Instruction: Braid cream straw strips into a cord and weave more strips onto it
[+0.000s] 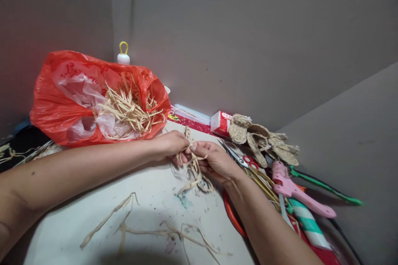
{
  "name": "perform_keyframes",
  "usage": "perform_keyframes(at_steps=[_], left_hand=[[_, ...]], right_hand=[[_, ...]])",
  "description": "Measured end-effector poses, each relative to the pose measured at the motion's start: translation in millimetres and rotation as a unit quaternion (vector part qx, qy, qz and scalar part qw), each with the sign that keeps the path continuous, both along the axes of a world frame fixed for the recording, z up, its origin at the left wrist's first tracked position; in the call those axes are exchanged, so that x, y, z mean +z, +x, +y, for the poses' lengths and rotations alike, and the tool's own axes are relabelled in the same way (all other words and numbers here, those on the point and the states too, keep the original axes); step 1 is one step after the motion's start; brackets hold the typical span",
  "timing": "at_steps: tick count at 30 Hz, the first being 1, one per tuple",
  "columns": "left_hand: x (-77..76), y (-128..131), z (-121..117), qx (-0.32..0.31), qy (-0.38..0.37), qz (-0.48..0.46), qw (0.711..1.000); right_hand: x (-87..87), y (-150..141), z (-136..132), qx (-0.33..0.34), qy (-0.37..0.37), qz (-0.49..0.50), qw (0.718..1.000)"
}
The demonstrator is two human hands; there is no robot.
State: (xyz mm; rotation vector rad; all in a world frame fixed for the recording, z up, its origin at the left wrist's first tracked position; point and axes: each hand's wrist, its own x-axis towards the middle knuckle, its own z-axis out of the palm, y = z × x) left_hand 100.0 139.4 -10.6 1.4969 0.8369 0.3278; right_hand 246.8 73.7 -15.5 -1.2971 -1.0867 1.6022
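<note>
My left hand (pixel 170 145) and my right hand (pixel 214 160) meet over the white table (pixel 149 198), both pinched on a small braided bundle of dry straw strips (pixel 193 169). The bundle's top end sticks up between the thumbs and its loose ends trail down onto the table. A red plastic bag (pixel 62 99) full of pale straw strips (pixel 129 109) lies just behind my left forearm. Loose twisted strips (pixel 146 227) lie on the table near the front edge.
To the right lie scissors with red handles (pixel 244 158), a pink glue gun (pixel 294 190), a green tool handle (pixel 323 185), woven straw discs (pixel 261 136), a small red and white box (pixel 220 123) and a red ring (pixel 231 215). Grey walls enclose the back and right.
</note>
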Motion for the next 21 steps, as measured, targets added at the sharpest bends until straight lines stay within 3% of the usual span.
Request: perform_keyframes(at_steps=[2, 4, 12, 17, 21], left_hand=[[-3.8, 2.0, -5.4, -0.024, -0.088, -0.023, 0.996], [-3.7, 2.0, -8.5, -0.026, -0.107, -0.039, 0.993], [1.9, -6.0, 0.9, -0.088, -0.092, -0.062, 0.99], [1.0, -9.6, 7.7, -0.137, 0.002, 0.004, 0.991], [0.4, -6.9, 7.8, -0.109, -0.074, 0.025, 0.991]], right_hand=[[0.2, 1.7, 0.2, 0.013, -0.007, -0.001, 1.0], [0.4, 4.3, 0.3, 0.014, -0.015, 0.006, 1.0], [0.2, 11.5, -0.3, 0.029, -0.028, -0.001, 0.999], [-0.7, 10.3, -0.1, 0.056, -0.041, -0.036, 0.997], [-1.3, 10.2, 0.3, 0.055, -0.041, -0.048, 0.996]])
